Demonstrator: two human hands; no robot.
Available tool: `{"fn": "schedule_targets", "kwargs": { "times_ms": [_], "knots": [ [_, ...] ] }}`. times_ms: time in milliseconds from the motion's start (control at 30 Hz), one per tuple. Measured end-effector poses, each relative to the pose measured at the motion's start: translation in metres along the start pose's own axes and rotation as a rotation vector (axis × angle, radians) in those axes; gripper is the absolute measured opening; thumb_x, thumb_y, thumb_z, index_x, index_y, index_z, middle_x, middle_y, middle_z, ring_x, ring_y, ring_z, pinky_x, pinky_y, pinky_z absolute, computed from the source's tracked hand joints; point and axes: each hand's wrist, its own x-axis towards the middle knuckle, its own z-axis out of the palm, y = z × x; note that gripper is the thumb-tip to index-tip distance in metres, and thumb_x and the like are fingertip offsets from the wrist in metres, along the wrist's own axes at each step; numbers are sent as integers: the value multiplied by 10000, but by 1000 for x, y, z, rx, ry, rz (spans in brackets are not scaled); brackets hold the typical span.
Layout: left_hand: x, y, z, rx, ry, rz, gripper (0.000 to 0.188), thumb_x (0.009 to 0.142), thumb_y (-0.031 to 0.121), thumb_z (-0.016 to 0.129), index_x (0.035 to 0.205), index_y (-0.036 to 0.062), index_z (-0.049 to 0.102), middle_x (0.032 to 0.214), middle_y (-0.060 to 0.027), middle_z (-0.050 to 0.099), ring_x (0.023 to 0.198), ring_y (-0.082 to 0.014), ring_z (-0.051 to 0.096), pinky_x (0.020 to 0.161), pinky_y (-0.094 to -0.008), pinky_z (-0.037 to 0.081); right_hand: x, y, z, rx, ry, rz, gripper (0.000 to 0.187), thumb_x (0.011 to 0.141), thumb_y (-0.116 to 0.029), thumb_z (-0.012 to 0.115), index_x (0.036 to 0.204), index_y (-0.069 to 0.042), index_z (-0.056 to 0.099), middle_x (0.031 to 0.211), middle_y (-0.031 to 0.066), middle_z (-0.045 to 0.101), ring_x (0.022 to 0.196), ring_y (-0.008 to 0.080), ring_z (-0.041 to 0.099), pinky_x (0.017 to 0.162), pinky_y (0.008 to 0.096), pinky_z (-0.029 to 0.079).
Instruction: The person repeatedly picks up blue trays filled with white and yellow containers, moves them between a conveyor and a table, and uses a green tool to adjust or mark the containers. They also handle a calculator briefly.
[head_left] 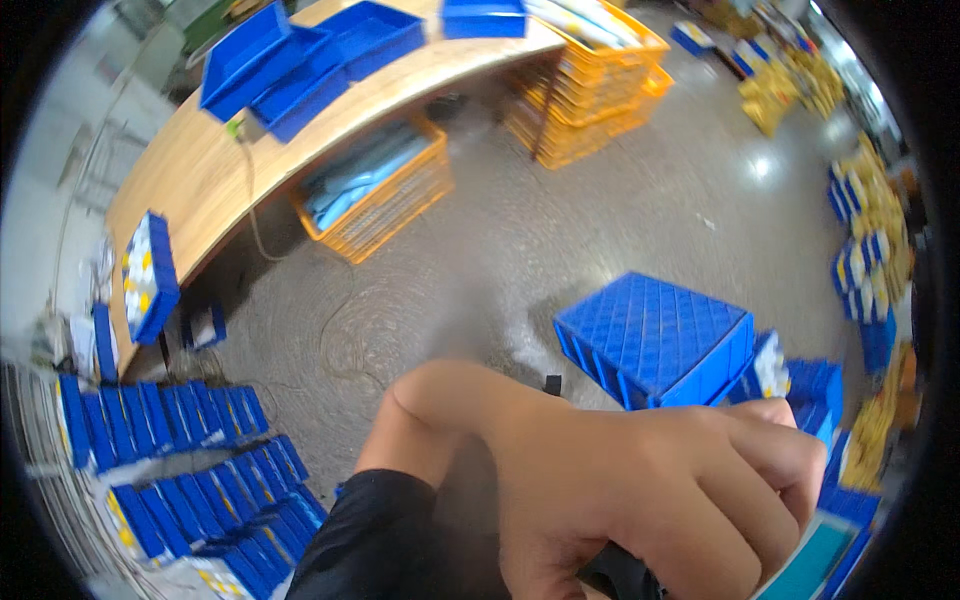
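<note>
Very close and large, my left hand (640, 480) reaches across the lower middle from a black sleeve (380, 530), its back toward me. Its fingers are curled and closed. A small black piece (615, 570) shows beneath them at the bottom edge; I cannot make out what it is. Beyond the hand, apart from it, a blue plastic crate (655, 335) with a ribbed top face stands on the floor. To the right of the fingers lies a flat teal surface (815, 560), partly cut off. My right hand is out of view.
A wooden table (215, 190) with several blue bins (365, 40) curves along the upper left. Orange crates (385, 205) sit under and beside it. Rows of blue trays (180, 420) fill the lower left. Yellow sacks (775, 90) and more blue boxes line the right side.
</note>
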Motion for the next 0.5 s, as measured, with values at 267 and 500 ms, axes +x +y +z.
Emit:
{"fn": "schedule_targets", "kwargs": {
  "times_ms": [267, 500],
  "knots": [
    [70, 94, -179, 528, -186, 308, 155, 815, 172, 727, 722, 78, 646, 753, -24, 614, 703, -221, 571, 658, -323, 417, 230, -238, 222, 413, -426, -387, 344, 957, -215, 608, 1240, -19, 618, 1035, 180, 694, 945, 280, 670, 783, 404, 522],
    [196, 127, -293, 809, -30, 703, 214, 855, 271, 700, 810, 73, 634, 790, -25, 632, 697, -221, 565, 641, -337, 419, 470, -380, 490, -260, -776, -1221, 206, 911, -135, 663, 1088, -32, 642, 927, 134, 693, 907, 302, 672, 770, 387, 509]
  ]
}}
